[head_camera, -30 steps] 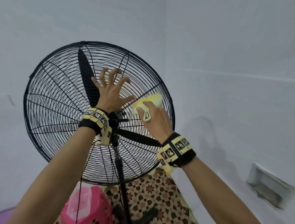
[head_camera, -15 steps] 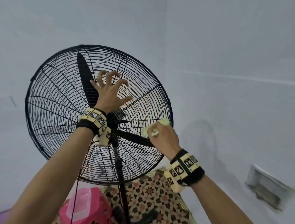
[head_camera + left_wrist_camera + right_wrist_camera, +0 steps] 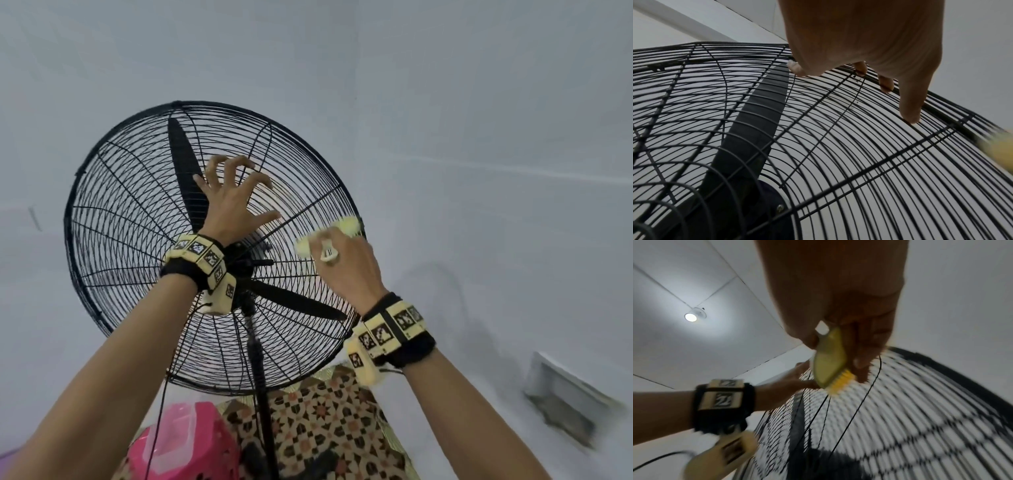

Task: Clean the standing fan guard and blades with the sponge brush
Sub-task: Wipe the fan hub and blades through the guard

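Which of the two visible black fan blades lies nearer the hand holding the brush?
The lower black blade, pointing right beneath the right hand; the upright black blade stands behind the left hand.

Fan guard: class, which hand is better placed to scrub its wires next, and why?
Right. The right hand already holds the sponge brush against the fan guard; the left hand braces the wires with spread fingertips.

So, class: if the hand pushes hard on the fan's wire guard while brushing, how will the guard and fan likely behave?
The wire guard is thin wire, so it probably flexes slightly. The fan sits high on a slim pole, so a hard push might tip it. The left hand, fingertips on the wires, probably steadies it against the brush.
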Motion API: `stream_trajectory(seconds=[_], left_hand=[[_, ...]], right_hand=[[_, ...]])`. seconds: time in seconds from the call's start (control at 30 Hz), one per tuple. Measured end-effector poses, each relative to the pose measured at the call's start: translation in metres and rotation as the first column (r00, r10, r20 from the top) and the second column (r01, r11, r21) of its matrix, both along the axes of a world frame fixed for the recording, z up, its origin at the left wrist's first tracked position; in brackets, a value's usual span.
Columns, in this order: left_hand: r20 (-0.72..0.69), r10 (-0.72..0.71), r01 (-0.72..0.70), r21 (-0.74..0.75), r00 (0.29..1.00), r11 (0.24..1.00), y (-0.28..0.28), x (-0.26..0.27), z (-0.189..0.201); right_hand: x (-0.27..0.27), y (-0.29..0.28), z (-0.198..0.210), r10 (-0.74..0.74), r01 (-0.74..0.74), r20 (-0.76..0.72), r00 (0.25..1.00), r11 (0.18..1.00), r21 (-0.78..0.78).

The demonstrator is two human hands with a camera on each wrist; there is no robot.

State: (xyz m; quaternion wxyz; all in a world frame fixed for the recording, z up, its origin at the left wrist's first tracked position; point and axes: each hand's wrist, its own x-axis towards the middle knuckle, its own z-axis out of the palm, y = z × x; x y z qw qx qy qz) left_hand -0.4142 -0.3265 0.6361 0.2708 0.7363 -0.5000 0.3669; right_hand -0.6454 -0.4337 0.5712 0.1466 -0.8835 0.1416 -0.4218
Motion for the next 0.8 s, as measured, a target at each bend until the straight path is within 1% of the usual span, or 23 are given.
stream_trajectory(seconds=[0.03,0.07,0.1,0.17,0.23,0.27,0.3,0.33,0.4,0.47,0.5,0.57,0.63,0.67,0.7,0.73,0.8], left_hand=[[0.006,-0.002,0.002,-0.005,1.0,1.0,0.0,0.0,-0.001],[0.01,0.001,-0.001,-0.01,1.0,1.0,0.001,0.001,-0.001],[0.008,0.002,-0.002,-0.016,1.0,1.0,0.003,0.002,-0.002],[-0.002,-0.001,0.001,-0.021,1.0,1.0,0.005,0.004,-0.002],[-0.012,0.01,-0.01,-0.014,1.0,1.0,0.005,0.003,-0.001],[-0.014,0.017,-0.017,-0.014,1.0,1.0,0.005,0.001,-0.001],[-0.014,0.016,-0.016,-0.017,1.0,1.0,0.005,-0.001,-0.002],[-0.013,0.008,-0.008,-0.021,1.0,1.0,0.004,-0.002,-0.003],[0.001,-0.007,0.007,-0.024,1.0,1.0,0.004,0.0,-0.004],[0.018,-0.012,0.013,-0.036,1.0,0.999,0.008,0.005,-0.005],[0.021,-0.016,0.017,-0.043,1.0,0.999,0.011,0.008,-0.005],[0.018,-0.024,0.025,-0.054,1.0,0.998,0.015,0.013,-0.004],[0.018,-0.029,0.03,-0.042,0.999,0.999,0.017,0.012,-0.004],[0.02,-0.03,0.031,-0.041,0.999,0.999,0.016,0.011,-0.004],[0.022,-0.03,0.031,-0.046,0.999,0.998,0.015,0.008,-0.005],[0.025,-0.031,0.032,-0.056,0.999,0.998,0.014,0.006,-0.006],[0.029,-0.036,0.038,-0.068,0.999,0.997,0.011,0.005,-0.008]], right_hand=[[0.003,-0.001,0.014,0.048,-0.045,0.088,0.995,0.998,-0.034],[0.005,-0.003,0.022,0.077,-0.07,0.134,0.988,0.996,-0.059],[0.005,-0.004,0.022,0.081,-0.073,0.135,0.988,0.995,-0.063],[0.0,-0.007,-0.002,0.011,-0.011,0.063,0.998,1.0,0.001],[-0.01,-0.006,-0.03,-0.104,0.114,-0.107,0.989,0.99,0.084],[-0.012,-0.006,-0.038,-0.137,0.155,-0.167,0.976,0.983,0.1],[-0.011,-0.008,-0.039,-0.137,0.155,-0.171,0.976,0.983,0.097],[-0.008,-0.009,-0.031,-0.1,0.11,-0.117,0.988,0.99,0.086],[0.0,-0.009,0.001,0.026,-0.031,0.074,0.997,0.997,0.067],[0.006,-0.012,0.026,0.146,-0.161,0.218,0.965,0.986,0.053],[0.006,-0.013,0.026,0.174,-0.198,0.248,0.953,0.977,0.077],[0.002,-0.011,0.003,0.159,-0.21,0.255,0.954,0.959,0.19],[-0.01,-0.007,-0.031,0.06,-0.115,0.174,0.983,0.94,0.321],[-0.016,-0.004,-0.042,0.016,-0.056,0.114,0.993,0.932,0.358],[-0.02,-0.002,-0.047,-0.004,-0.031,0.093,0.996,0.925,0.379],[-0.021,-0.002,-0.042,0.016,-0.07,0.137,0.99,0.916,0.396],[-0.017,-0.002,-0.011,0.132,-0.256,0.324,0.937,0.89,0.377]])
